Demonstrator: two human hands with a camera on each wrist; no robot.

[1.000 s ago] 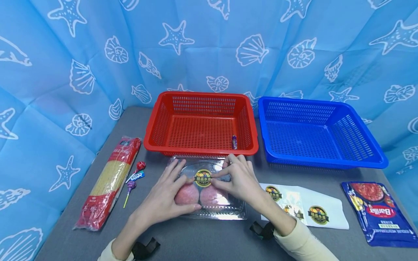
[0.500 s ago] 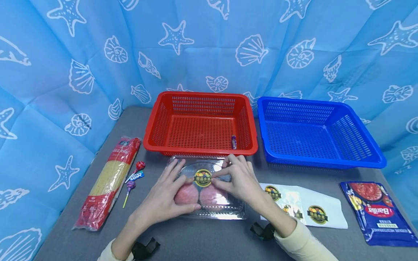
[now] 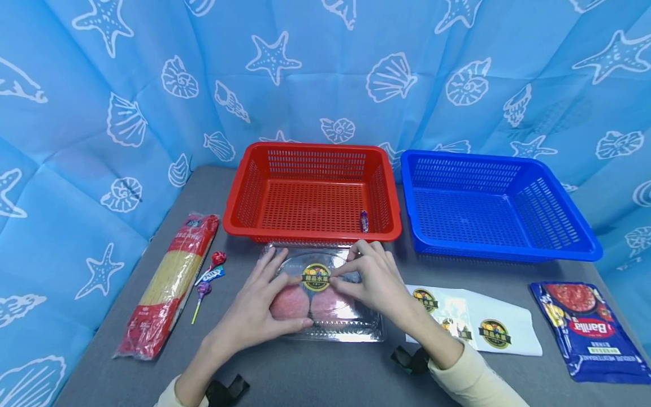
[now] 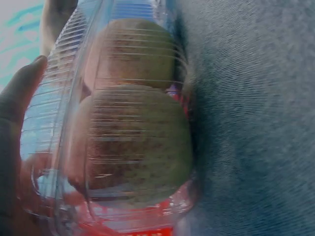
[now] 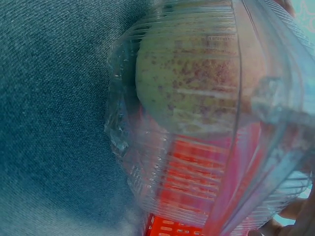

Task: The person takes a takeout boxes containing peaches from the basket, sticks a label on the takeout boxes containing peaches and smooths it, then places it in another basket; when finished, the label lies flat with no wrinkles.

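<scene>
A clear plastic clamshell box (image 3: 351,332) lies on the grey table with two peaches (image 3: 290,303) inside. On its lid sits a round black-and-gold fruit sticker (image 3: 316,277). My left hand (image 3: 261,299) rests over the box's left side, fingers extended, one fingertip at the sticker's left edge and the thumb along the front. With bent fingers, my right hand (image 3: 373,280) pinches the sticker's right edge between thumb and index finger. Both wrist views look through the box's ribbed side wall; speckled green-pink peaches show in the left wrist view (image 4: 133,142) and the right (image 5: 192,78).
Behind the box stand a red basket (image 3: 312,233) with a small purple-wrapped candy (image 3: 364,221) and a blue basket (image 3: 503,251). A noodle pack (image 3: 170,282) and lollipops (image 3: 203,289) lie left. To the right are a sticker sheet (image 3: 516,316) and a blue Barilla pouch (image 3: 592,333).
</scene>
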